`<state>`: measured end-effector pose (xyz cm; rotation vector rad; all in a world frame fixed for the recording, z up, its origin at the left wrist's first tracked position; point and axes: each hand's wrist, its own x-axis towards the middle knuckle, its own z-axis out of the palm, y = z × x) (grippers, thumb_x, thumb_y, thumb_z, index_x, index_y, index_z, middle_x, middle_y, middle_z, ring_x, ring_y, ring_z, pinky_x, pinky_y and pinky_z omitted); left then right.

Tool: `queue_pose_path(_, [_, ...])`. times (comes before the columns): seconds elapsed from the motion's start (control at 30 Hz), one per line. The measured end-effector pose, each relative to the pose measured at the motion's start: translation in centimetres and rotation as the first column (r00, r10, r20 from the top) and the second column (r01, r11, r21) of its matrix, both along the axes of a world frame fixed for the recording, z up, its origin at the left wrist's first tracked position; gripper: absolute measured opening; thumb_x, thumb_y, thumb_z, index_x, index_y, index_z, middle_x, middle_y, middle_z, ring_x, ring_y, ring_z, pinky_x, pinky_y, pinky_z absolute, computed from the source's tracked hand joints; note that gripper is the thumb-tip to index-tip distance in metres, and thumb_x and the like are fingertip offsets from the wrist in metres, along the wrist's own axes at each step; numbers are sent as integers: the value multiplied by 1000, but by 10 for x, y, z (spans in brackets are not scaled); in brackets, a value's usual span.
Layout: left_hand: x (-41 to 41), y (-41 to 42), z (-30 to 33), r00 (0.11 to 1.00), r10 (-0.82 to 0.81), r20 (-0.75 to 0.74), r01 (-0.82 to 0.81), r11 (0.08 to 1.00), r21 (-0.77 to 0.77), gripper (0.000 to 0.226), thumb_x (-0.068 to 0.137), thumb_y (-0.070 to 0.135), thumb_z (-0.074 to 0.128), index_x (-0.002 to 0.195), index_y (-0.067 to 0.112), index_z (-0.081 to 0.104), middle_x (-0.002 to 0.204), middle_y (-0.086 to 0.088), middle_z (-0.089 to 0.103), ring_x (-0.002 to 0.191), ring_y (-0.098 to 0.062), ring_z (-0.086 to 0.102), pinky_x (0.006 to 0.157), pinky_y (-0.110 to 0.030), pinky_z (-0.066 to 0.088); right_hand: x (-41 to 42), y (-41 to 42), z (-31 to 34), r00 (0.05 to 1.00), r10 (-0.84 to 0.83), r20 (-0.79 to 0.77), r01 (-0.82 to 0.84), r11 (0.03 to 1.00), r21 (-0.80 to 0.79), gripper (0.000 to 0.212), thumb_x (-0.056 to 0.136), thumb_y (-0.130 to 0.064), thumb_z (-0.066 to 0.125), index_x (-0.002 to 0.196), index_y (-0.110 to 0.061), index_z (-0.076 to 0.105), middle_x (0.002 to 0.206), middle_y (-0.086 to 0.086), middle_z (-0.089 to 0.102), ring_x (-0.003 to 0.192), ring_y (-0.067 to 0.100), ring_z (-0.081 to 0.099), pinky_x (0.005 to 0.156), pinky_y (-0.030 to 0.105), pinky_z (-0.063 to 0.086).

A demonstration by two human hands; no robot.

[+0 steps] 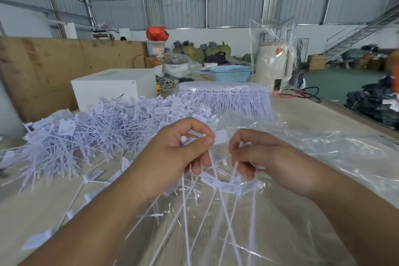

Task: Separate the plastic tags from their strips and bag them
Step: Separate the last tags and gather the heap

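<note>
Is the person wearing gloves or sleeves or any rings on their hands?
No gloves. The left hand and right hand are both bare, and both forearms are bare right to the bottom of the picture, so no sleeves show. No rings, watch or bracelet can be seen. The fingernails look short and plain.

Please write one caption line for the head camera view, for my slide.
Both hands, left and right, pinch a strip of white plastic tags over a clear plastic bag, beside a loose tag pile.
</note>
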<state>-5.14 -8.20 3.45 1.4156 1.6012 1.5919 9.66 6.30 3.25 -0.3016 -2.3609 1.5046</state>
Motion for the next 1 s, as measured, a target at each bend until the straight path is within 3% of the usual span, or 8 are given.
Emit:
queue_pose_path(0.13, [0, 2, -3, 996, 31, -83, -33, 999, -28, 6, 86, 29, 61, 86, 23, 65, 83, 3, 72, 55, -13, 61, 42, -20, 40, -2, 1, 0, 996, 39, -81, -38, 999, 8, 21, 84, -37, 70, 72, -21, 64, 60, -2, 59, 59, 22, 48, 58, 35, 40])
queue_pose_path(0.23, [0, 3, -7, 991, 95, -97, -99, 994, -40, 15, 94, 13, 58, 85, 23, 65, 79, 12, 68, 51, -10, 61, 40, -23, 43, -3, 1, 2, 989, 43, -142, -40, 999, 22, 15, 82, -39, 68, 80, -24, 69, 62, 5, 57, 57, 17, 52, 55, 35, 43])
queue_pose_path(0.43, [-1, 6, -9, 992, 96, -88, -103, 991, -85, 15, 87, 11, 69, 82, 26, 70, 75, -6, 71, 53, -19, 60, 41, -25, 44, -7, 0, -5, 996, -35, -77, 42, 995, 93, 57, 67, -52, 64, 120, -32, 58, 63, -17, 53, 57, -4, 52, 60, 14, 39])
queue_pose_path(0.57, [2, 5, -7, 999, -8, -34, 5, 996, -88, 11, 73, 27, 76, 83, 24, 73, 66, -14, 67, 51, -19, 58, 43, -24, 42, -7, 0, -7, 998, -31, -50, 35, 996, 82, 74, 61, -55, 69, 130, -38, 47, 73, -17, 46, 60, -11, 50, 61, 12, 36])
queue_pose_path(0.7, [2, 2, -5, 997, -56, 44, 59, 996, -69, 20, 64, 29, 78, 83, 22, 76, 56, -5, 62, 45, -13, 52, 42, -23, 42, -11, -4, -12, 994, -58, -96, 64, 996, 58, 63, 61, -50, 73, 118, -32, 53, 56, -20, 45, 51, -2, 45, 51, 11, 34])
queue_pose_path(0.8, [0, 1, -4, 994, -88, 68, 92, 994, -56, 14, 71, 18, 82, 82, 22, 76, 57, -2, 61, 43, -11, 49, 40, -22, 40, -13, -6, -13, 987, -98, -125, 106, 993, 57, 42, 61, -52, 73, 90, -23, 62, 53, -13, 51, 49, 3, 48, 50, 18, 38])
queue_pose_path(0.9, [-1, 2, -5, 994, -90, 57, 94, 993, -74, 13, 73, 20, 71, 86, 22, 75, 61, -7, 60, 44, -12, 47, 41, -22, 39, -14, -6, -14, 992, -101, -72, 112, 981, 161, 54, 66, -61, 67, 71, -8, 62, 50, -10, 49, 48, 5, 47, 51, 22, 38])
queue_pose_path(1.0, [0, 4, -6, 995, -89, 55, 93, 992, -81, 21, 71, 16, 67, 90, 27, 69, 68, -17, 57, 47, -15, 44, 43, -22, 36, -15, -3, -13, 990, -84, -110, 99, 984, 146, 44, 70, -59, 74, 65, -17, 61, 55, -11, 48, 51, 5, 47, 51, 19, 36])
